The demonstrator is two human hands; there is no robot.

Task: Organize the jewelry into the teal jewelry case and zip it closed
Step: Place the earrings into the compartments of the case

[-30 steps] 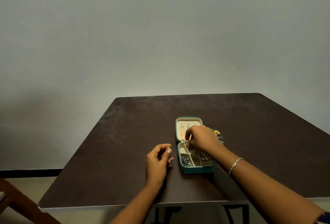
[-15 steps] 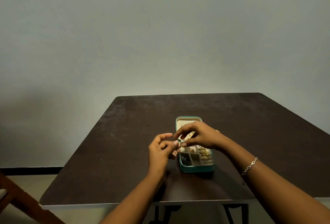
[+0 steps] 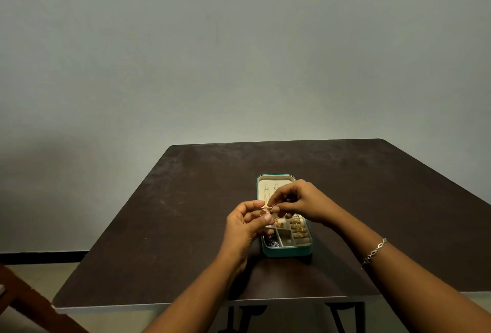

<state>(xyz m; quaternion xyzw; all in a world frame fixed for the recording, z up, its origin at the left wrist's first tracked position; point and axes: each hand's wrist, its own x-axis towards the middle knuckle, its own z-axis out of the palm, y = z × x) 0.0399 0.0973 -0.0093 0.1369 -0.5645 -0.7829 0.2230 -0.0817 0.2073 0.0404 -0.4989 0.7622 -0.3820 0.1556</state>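
A teal jewelry case [image 3: 288, 251] lies open on a dark bench [image 3: 186, 199], lid flat behind the tray. Gold rings [image 3: 298, 225] fill its right slots. Above the tray's left edge, the left hand [image 3: 245, 226] and right hand [image 3: 300, 201] meet, fingertips pinched together on one small gold earring [image 3: 265, 211]. A bracelet [image 3: 375, 251] circles the right wrist.

Hands [image 3: 279, 213] over case [image 3: 288, 251]; table [image 3: 186, 199] seemingly clear
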